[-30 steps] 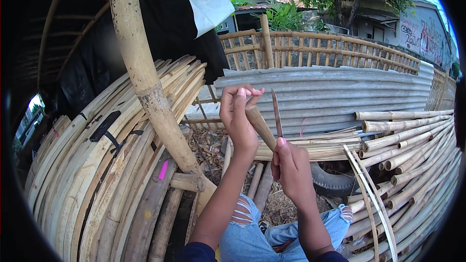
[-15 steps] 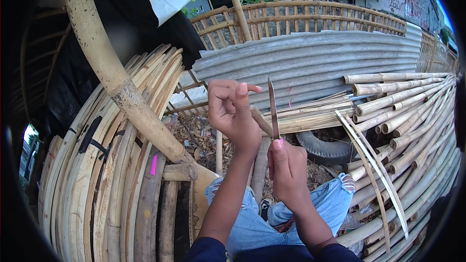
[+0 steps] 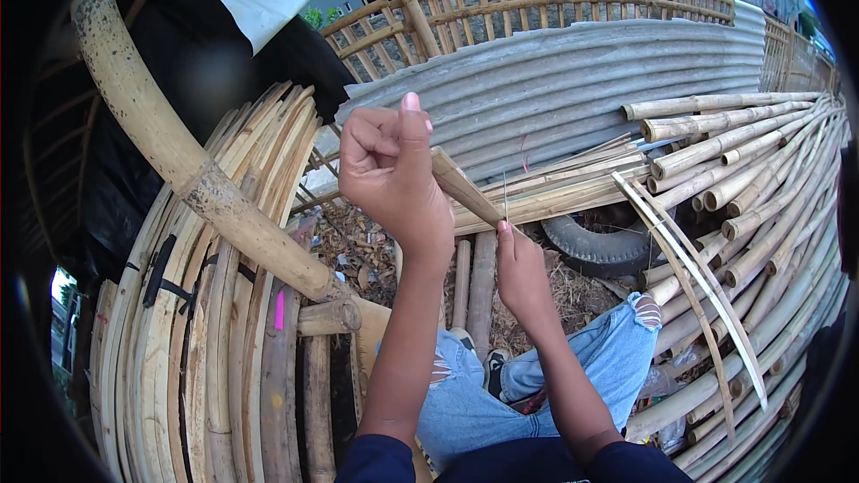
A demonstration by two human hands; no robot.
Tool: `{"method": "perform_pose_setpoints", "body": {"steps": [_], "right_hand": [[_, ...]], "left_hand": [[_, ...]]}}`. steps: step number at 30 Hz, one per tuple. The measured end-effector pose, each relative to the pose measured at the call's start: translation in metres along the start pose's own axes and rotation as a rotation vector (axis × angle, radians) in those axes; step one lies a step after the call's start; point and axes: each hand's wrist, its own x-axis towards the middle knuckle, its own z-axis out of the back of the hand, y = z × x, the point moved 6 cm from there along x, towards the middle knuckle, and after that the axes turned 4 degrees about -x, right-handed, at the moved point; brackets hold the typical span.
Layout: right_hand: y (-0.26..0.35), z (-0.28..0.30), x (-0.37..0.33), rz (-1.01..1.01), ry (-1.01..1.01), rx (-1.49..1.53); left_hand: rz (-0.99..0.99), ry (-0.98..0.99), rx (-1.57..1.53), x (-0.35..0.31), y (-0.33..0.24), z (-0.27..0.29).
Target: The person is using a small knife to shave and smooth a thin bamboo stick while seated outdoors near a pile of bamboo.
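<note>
Raised in the middle of the view, my left hand is closed, fingers curled in and thumb pointing up, with nothing seen in it. Lower and to its right, my right hand grips a knife, its thin blade upright and almost edge-on. The knife's handle is hidden in the fist. Between the two hands slants a bamboo piece, its upper end beside my left wrist and its lower end near the blade. I cannot tell whether it touches either hand.
Split bamboo slats are stacked at the left, under a thick leaning bamboo pole. Bamboo poles pile up at the right, beside a tyre. Corrugated sheeting and a bamboo fence stand ahead.
My left hand has moved left and up, its index finger now curled in. My right hand has shifted slightly, and the knife has turned from showing its flat side to almost edge-on.
</note>
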Motion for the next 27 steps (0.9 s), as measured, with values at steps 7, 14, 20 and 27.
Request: {"method": "perform_pose_setpoints", "body": {"steps": [7, 14, 20, 27], "right_hand": [[0.063, 0.007, -0.024, 0.078, 0.066, 0.347], [-0.018, -0.03, -0.016, 0.1, -0.188, 0.125], [-0.249, -0.1, 0.009, -0.231, -0.205, -0.116], [-0.06, -0.066, 0.0, -0.008, 0.036, 0.574]], "left_hand": [[0.0, -0.019, -0.005, 0.005, -0.002, 0.008], [0.084, 0.066, -0.075, 0.005, 0.008, -0.004], [0.086, 0.056, -0.095, 0.009, 0.013, -0.007], [0.121, 0.065, 0.01, 0.027, 0.018, 0.009]]}}
